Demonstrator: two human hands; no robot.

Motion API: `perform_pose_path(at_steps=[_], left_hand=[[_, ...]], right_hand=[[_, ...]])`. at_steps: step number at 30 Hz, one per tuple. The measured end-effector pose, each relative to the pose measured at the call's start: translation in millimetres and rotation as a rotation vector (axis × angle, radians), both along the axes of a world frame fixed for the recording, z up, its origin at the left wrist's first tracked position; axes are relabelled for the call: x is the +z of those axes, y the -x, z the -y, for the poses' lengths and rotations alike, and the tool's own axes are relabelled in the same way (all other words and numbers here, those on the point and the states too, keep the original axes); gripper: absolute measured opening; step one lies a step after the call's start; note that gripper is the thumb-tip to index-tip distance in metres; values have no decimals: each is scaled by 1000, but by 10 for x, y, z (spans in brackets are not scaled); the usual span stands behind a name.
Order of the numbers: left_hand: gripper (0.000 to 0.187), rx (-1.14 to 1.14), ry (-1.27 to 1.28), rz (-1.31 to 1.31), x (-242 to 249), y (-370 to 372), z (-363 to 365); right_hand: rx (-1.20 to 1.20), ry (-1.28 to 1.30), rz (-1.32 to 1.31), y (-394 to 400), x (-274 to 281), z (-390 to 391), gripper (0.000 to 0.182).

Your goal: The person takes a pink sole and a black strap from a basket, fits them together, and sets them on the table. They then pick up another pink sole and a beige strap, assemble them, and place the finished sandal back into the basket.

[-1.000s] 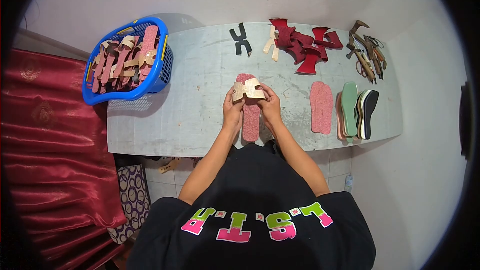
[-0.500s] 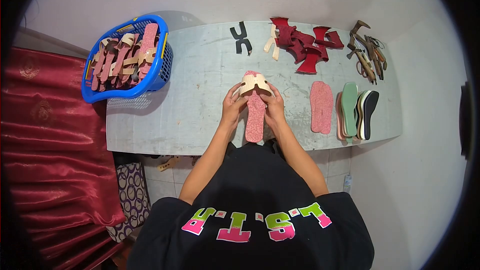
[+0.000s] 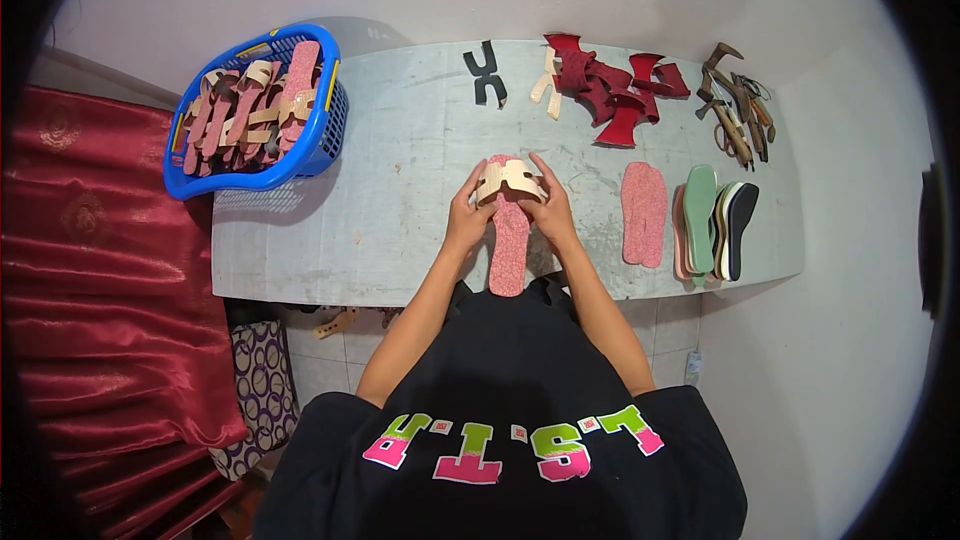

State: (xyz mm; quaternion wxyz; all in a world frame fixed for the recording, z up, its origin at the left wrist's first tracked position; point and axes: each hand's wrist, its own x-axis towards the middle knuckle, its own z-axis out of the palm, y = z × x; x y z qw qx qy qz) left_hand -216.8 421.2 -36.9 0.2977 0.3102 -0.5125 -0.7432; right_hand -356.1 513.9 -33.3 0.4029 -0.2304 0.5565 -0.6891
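Observation:
A sandal point(image 3: 510, 245) with a pink crackle-patterned sole is held between my two hands, its heel end toward my body. Across its front part arches a cream cut-out strap point(image 3: 508, 178). My left hand point(image 3: 468, 210) grips the strap's left side, thumb near the sole. On the other side, my right hand point(image 3: 550, 205) closes around the strap's right edge with its thumb inside and a finger stretched along the outside. The sole's underside is hidden.
A blue basket point(image 3: 328, 125) of similar sandals stands at the left. Pink soles point(image 3: 643, 215) and green and black soles point(image 3: 701, 220) lie right. Farther back are a black strap piece point(image 3: 486, 75), a cream strap piece point(image 3: 546, 90), dark red straps point(image 3: 605, 85) and hand tools point(image 3: 735, 105).
The sandal and both hands have shifted slightly toward my body. My right hand's finger is now more stretched out along the strap.

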Motion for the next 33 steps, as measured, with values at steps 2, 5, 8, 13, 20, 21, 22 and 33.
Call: perform_pose_path(at_steps=[2,5,8,13,20,21,22,33], left_hand=[[73,0,-5,22,-51,-17,-8],[72,-8,1,50,-182,-38,-11],[68,-12,13,49,-174,-46,2],[65,-21,-8,48,-81,-88,-27],[67,12,-43,-12,-45,-106,-38],[68,1,-63,-29,-34,-104,-24],[68,3,-61,-32,-22,-101,-3],[80,-32,-387,-202,136,-99,14]], right_hand=[[141,-94,-211,58,-18,-31,69],[145,-165,-225,63,0,-57,69],[110,-138,-171,29,0,-84,70],[84,-175,-130,0,14,-108,70],[56,-94,-104,-32,-4,-67,71],[57,-92,-107,-30,-18,-57,71],[47,-49,-102,-29,-32,-48,71],[-125,-47,180,-62,-20,-50,67]])
